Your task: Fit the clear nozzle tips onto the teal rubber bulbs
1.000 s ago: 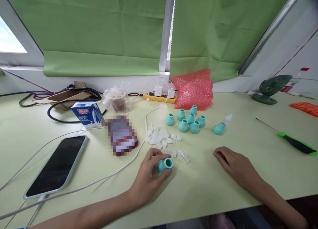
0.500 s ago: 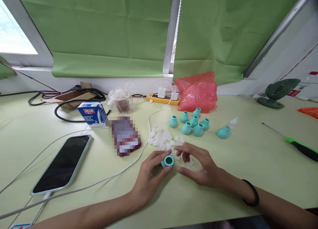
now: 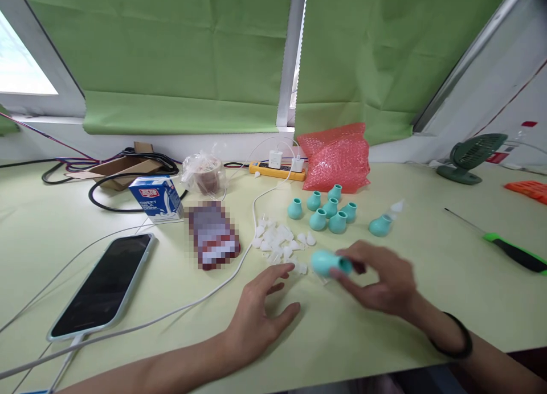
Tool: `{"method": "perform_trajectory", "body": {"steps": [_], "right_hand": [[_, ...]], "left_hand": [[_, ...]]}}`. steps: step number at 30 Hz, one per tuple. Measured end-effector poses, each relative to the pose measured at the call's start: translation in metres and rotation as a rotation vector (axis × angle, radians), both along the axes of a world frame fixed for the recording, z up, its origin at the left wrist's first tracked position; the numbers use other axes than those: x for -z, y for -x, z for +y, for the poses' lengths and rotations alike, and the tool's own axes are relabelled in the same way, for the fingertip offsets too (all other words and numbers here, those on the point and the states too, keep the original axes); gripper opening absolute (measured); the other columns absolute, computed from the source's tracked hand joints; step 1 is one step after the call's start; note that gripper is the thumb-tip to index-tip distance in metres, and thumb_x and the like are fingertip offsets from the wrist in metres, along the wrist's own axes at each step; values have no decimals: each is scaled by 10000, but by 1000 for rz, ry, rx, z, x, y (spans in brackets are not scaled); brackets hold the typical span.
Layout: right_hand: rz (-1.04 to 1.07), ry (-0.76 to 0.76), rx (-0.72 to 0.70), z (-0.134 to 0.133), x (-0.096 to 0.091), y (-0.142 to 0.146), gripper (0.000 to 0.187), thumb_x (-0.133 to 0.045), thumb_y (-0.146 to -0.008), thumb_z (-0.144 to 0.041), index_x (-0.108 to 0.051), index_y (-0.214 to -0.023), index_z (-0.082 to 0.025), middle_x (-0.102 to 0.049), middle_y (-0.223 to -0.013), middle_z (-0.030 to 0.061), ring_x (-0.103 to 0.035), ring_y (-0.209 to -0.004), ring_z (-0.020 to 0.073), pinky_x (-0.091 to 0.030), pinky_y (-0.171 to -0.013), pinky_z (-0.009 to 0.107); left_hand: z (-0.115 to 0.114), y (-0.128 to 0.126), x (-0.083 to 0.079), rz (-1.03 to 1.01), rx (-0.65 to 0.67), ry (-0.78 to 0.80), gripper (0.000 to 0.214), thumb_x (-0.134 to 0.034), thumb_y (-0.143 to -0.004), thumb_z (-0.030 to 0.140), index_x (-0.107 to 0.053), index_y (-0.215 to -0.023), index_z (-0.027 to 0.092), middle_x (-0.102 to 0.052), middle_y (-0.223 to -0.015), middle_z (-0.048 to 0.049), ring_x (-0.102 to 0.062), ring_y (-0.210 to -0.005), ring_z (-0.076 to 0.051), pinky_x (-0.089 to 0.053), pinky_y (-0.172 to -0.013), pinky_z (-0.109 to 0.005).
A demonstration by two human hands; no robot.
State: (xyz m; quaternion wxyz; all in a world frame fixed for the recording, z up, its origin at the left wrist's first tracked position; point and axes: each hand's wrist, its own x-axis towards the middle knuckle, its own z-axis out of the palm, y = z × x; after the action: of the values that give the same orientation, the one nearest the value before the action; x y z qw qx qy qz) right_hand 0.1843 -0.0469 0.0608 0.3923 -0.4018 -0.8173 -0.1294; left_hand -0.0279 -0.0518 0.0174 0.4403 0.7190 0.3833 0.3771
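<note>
My right hand (image 3: 380,277) pinches a turquoise rubber bulb (image 3: 327,262) by its open neck, the round end pointing left; both are a little blurred. My left hand (image 3: 269,308) rests at the table with fingers apart and nothing in them. Just beyond it lies a pile of small translucent white plastic pieces (image 3: 276,237). Behind the pile several more turquoise bulbs (image 3: 318,220) stand upright with open necks. Off to their right another bulb (image 3: 380,225) lies tilted, a clear nozzle (image 3: 397,207) fitted in its neck.
A pixelated phone (image 3: 213,234), a black-screened phone (image 3: 105,286) and a white cable (image 3: 205,296) lie on the left. Behind are a milk carton (image 3: 156,199), an orange power strip (image 3: 277,171) and red bubble wrap (image 3: 335,160). A screwdriver (image 3: 515,253) and green fan (image 3: 472,155) are at right.
The turquoise bulb has passed from my left hand to my right hand, which has moved right with it. My left hand has let go, and its fingers have spread.
</note>
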Motion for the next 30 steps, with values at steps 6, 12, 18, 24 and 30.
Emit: {"method": "perform_trajectory", "body": {"steps": [6,12,18,24,30], "right_hand": [[167,46,486,29,-4,-70,188,-584,-655,-372,-559,-671,-187,-517,-534,-3,-470,-456,119,-408,-493,254],[-146,587,526,44,18,-85,320,-420,-757,-447,-583,-765,-171,-569,-566,25,-526,-522,161,-401,-519,277],[-225,452,599,21,-9,-50,362,-438,-743,-481,-564,-918,-190,-602,-657,47,-548,-568,196,-383,-515,296],[-404,653,-86,19,9,-4,368,-543,-711,-382,-523,-1023,-187,-602,-828,56,-569,-765,194,-430,-643,275],[-361,587,-127,45,26,7,277,-425,-800,-240,-501,-1060,-184,-565,-882,76,-556,-795,184,-441,-692,293]], "left_hand": [[2,1,-3,64,50,-81,262,-450,-704,71,-552,-909,200,-500,-1070,-47,-485,-987,-152,-445,-818,-275],[3,0,-4,175,58,-125,238,-448,-684,51,-567,-840,186,-527,-1014,-48,-506,-950,-157,-408,-844,-294],[0,-1,-1,338,131,-253,271,-430,-695,76,-544,-918,181,-493,-1073,-69,-478,-989,-166,-412,-845,-293],[-9,-14,-4,646,372,-734,263,-410,-732,178,-498,-974,126,-486,-1039,-133,-443,-970,-253,-397,-806,-397],[12,-45,1,812,325,-891,215,-412,-724,292,-509,-811,122,-506,-873,-116,-478,-800,-233,-428,-632,-344]]}}
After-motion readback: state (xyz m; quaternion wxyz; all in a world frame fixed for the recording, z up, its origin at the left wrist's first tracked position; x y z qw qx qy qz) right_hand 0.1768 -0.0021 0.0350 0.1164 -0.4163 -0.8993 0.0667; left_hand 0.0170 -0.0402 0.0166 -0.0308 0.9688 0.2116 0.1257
